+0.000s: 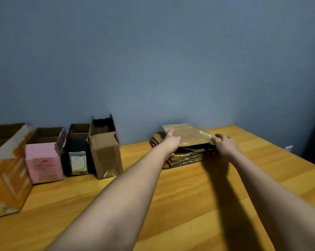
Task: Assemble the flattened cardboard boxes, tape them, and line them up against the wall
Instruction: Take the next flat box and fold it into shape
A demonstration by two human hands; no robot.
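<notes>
flattened box stack (185,153) near wall, four assembled boxes (104,147) lined left

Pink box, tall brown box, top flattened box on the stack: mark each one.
pink box (43,160), head view, on its pink front face.
tall brown box (106,156), head view, on its front face.
top flattened box (189,135), head view, on its upper surface between the hands.

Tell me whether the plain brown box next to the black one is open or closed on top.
Open. The brown box stands upright by the wall with its top flaps raised and a dark interior showing.
</notes>
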